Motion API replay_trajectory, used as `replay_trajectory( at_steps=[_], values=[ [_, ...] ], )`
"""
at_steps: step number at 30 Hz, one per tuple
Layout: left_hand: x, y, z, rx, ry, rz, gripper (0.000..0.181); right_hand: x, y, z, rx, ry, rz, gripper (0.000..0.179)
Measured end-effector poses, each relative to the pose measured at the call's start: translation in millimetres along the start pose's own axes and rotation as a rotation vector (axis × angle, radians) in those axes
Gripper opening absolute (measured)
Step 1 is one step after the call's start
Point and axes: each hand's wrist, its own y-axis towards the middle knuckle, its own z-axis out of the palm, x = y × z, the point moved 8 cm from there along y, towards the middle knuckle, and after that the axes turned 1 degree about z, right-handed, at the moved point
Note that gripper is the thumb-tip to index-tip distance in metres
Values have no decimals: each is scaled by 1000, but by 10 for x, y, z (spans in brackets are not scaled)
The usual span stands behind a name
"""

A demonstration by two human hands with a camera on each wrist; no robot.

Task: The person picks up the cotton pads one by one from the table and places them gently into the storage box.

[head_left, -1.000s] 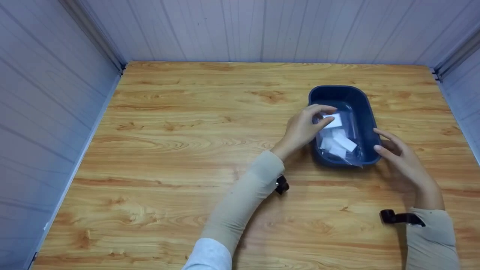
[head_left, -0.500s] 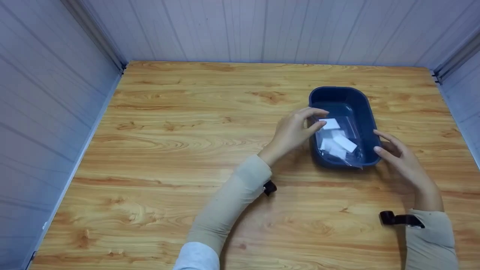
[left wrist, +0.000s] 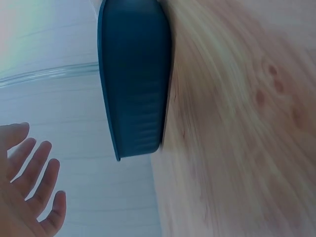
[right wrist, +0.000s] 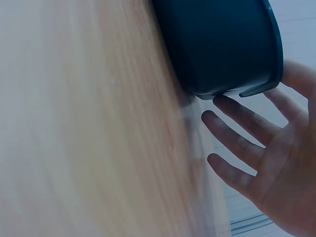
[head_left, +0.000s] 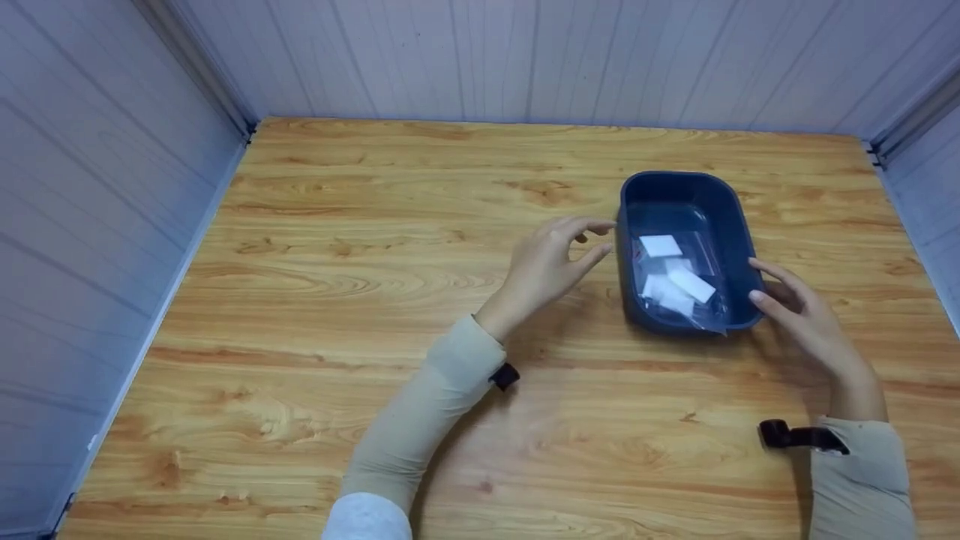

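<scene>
A dark blue plastic tub stands on the wooden table. Inside it lies a clear plastic bag with several white rectangular pieces, one corner of the bag reaching over the front rim. To the tub's left, my left hand hovers with its fingers spread and nothing held; its fingertips are close to the tub's left wall. At the right rim, my right hand touches the tub with thumb and fingertips, its fingers mostly extended. The right wrist view shows those fingers beside the tub's outer wall.
The wood-grain table spreads left and in front of the tub. Pale panelled walls stand behind it and at both sides. A black wrist camera sits on the left sleeve and another black camera on the right.
My left hand has moved left, out from over the tub to beside its left wall. The right hand stays at the right rim, and the tub and bag look nearly unmoved.
</scene>
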Motion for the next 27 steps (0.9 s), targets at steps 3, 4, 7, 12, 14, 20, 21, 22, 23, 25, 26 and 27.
replay_trajectory(
  at_steps=[3, 4, 7, 12, 14, 20, 21, 22, 23, 25, 26, 27],
  values=[
    [65, -54, -95, -22, 30, -10, 31, 8, 13, -2, 0, -24, 2, 52],
    [88, -75, -121, -27, 44, -12, 32, 9, 16, -3, 3, -32, 2, 53],
    [160, -146, -183, -32, 98, -6, 33, 12, 20, -11, 6, -56, -1, 53],
    [298, -266, -304, -38, 145, -27, 36, 23, 16, -10, 6, -49, -21, 52],
    [348, -317, -379, -50, 139, -45, 36, 32, 19, -1, 6, -39, -33, 51],
    [520, -447, -608, -89, 142, -97, 37, 58, 37, 12, 6, -26, -42, 52],
    [555, -464, -636, -93, 150, -103, 37, 59, 38, 9, 5, -28, -38, 52],
    [590, -481, -664, -100, 156, -106, 37, 61, 39, 5, 2, -31, -35, 52],
    [628, -499, -688, -105, 167, -110, 37, 62, 41, -1, -1, -31, -31, 52],
    [701, -546, -738, -117, 190, -119, 37, 54, 40, -8, -5, -36, -14, 52],
    [738, -572, -765, -123, 202, -126, 37, 51, 37, -16, -10, -36, -6, 52],
    [772, -599, -793, -130, 214, -135, 36, 48, 34, -25, -17, -36, 1, 51]
  ],
)
